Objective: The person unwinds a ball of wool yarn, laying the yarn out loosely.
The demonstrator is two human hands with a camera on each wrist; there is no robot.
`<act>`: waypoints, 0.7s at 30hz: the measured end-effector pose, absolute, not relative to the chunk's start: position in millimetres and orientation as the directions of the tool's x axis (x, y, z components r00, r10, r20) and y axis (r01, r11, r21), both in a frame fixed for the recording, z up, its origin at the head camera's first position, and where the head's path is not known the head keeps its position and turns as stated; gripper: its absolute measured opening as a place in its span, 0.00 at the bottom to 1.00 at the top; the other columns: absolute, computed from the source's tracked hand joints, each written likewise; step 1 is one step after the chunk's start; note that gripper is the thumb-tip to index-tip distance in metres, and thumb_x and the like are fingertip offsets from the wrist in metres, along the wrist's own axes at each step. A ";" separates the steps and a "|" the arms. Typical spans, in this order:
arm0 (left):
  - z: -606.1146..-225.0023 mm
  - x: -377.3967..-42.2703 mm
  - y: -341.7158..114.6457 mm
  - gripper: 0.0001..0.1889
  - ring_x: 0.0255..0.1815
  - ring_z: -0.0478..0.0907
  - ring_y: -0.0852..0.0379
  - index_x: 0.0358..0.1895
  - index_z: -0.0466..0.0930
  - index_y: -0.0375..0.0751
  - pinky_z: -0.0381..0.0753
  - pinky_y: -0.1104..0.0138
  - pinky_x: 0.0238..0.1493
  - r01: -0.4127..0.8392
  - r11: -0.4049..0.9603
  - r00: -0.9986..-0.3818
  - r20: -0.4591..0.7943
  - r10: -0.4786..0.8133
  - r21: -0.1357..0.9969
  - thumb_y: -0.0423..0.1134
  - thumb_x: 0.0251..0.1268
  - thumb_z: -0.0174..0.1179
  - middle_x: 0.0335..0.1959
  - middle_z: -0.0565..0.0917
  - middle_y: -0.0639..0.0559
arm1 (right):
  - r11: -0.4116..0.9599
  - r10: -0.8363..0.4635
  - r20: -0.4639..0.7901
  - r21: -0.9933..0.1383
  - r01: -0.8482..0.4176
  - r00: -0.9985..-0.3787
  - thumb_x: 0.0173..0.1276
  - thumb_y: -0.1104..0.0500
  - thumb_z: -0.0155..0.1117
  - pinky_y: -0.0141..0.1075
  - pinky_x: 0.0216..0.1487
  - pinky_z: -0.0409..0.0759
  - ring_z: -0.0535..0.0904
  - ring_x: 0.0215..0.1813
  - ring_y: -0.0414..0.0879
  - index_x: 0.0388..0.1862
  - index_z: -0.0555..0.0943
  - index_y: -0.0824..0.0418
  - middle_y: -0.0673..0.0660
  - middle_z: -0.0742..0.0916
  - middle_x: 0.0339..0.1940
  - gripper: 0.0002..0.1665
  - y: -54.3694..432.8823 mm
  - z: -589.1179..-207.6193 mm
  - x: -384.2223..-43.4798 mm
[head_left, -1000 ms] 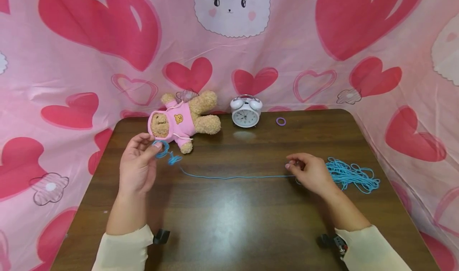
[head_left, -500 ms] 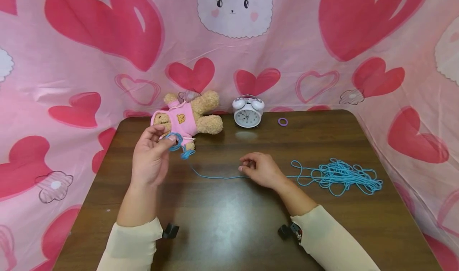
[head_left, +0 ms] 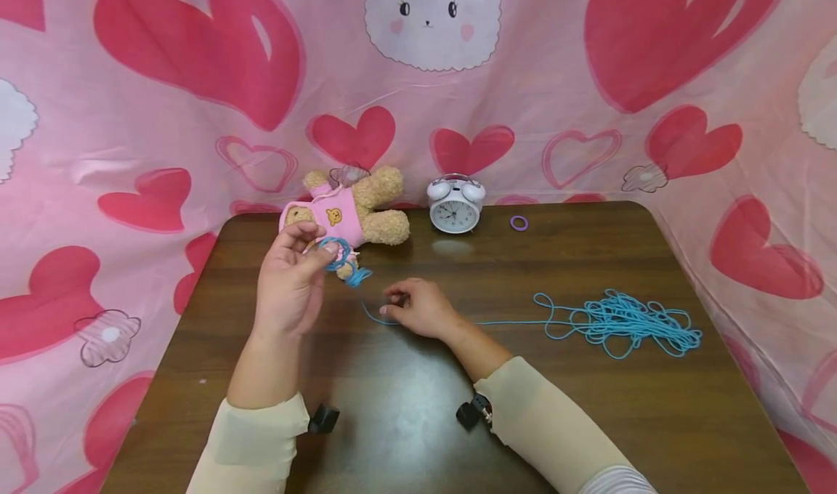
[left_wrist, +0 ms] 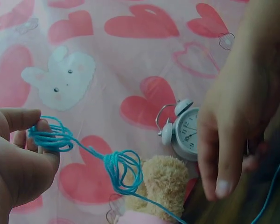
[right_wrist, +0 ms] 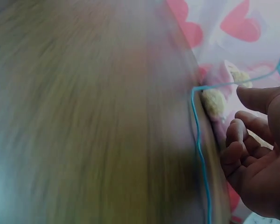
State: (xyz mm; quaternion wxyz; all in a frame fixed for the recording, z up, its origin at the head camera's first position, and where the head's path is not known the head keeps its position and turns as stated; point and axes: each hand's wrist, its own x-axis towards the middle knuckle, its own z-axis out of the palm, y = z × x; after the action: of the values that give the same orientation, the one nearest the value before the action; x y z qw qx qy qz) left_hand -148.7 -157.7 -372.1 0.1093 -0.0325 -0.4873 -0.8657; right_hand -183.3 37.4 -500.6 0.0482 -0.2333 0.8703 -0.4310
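My left hand [head_left: 288, 285] is raised at the left and pinches a small coil of blue yarn [left_wrist: 51, 135] between thumb and fingers. A second knotted bunch of loops [left_wrist: 124, 171] hangs from that coil in the left wrist view. From it a single strand [head_left: 510, 323] runs down and across the table to a loose pile of blue yarn [head_left: 631, 321] at the right. Near the middle my right hand [head_left: 423, 308] hovers over this strand, its fingers loosely bent and nothing between them. In the right wrist view the strand [right_wrist: 199, 135] passes beside the fingers.
Behind the left hand a teddy bear in a pink hoodie [head_left: 343, 218] lies on its back. A white alarm clock [head_left: 455, 207] stands at the back of the brown wooden table [head_left: 418, 421]. Right of it lies a purple ring [head_left: 519, 223]. A pink heart-printed cloth [head_left: 536, 65] hangs behind.
My right hand has moved left along the strand, away from the yarn pile and towards the left hand. The left hand, still pinching the coil, has shifted slightly right and up.
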 end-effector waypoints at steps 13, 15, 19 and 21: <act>-371.8 -145.4 -152.2 0.18 0.39 0.79 0.58 0.49 0.75 0.36 0.82 0.73 0.42 0.223 -0.512 -0.975 0.181 -0.132 0.829 0.12 0.66 0.53 0.46 0.76 0.47 | 0.495 -0.390 0.136 -0.803 -0.332 -0.911 0.65 0.53 0.75 0.29 0.41 0.79 0.82 0.37 0.38 0.45 0.91 0.56 0.49 0.89 0.37 0.13 -4.0 -508.5 -193.6; -373.0 -145.1 -152.6 0.18 0.40 0.79 0.58 0.49 0.75 0.37 0.82 0.74 0.42 0.226 -0.514 -0.974 0.181 -0.136 0.828 0.12 0.66 0.53 0.45 0.77 0.48 | 0.483 -0.387 0.140 -0.811 -0.330 -0.911 0.66 0.54 0.75 0.29 0.41 0.79 0.82 0.37 0.37 0.43 0.91 0.56 0.49 0.90 0.37 0.10 -4.8 -508.3 -193.6; -376.3 -144.8 -156.4 0.19 0.40 0.79 0.57 0.49 0.76 0.37 0.82 0.73 0.42 0.238 -0.517 -0.971 0.184 -0.155 0.822 0.11 0.65 0.53 0.45 0.77 0.47 | 0.471 -0.391 0.147 -0.817 -0.334 -0.909 0.67 0.55 0.74 0.29 0.42 0.80 0.83 0.37 0.36 0.41 0.92 0.55 0.48 0.91 0.38 0.07 1.0 -507.2 -192.9; -378.2 -144.7 -159.8 0.19 0.40 0.79 0.57 0.50 0.76 0.37 0.83 0.73 0.42 0.244 -0.515 -0.969 0.184 -0.165 0.822 0.11 0.65 0.53 0.45 0.77 0.46 | 0.473 -0.393 0.151 -0.813 -0.340 -0.907 0.68 0.55 0.74 0.30 0.42 0.80 0.83 0.37 0.36 0.41 0.92 0.55 0.48 0.91 0.38 0.07 6.2 -505.3 -191.9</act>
State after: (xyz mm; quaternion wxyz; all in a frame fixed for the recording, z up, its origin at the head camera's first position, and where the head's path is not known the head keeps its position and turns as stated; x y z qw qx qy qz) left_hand -144.7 -159.8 -378.2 0.1176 -0.0410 -0.4780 -0.8695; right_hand -191.9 6.2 -505.3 0.0283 -0.2135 0.8577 -0.4669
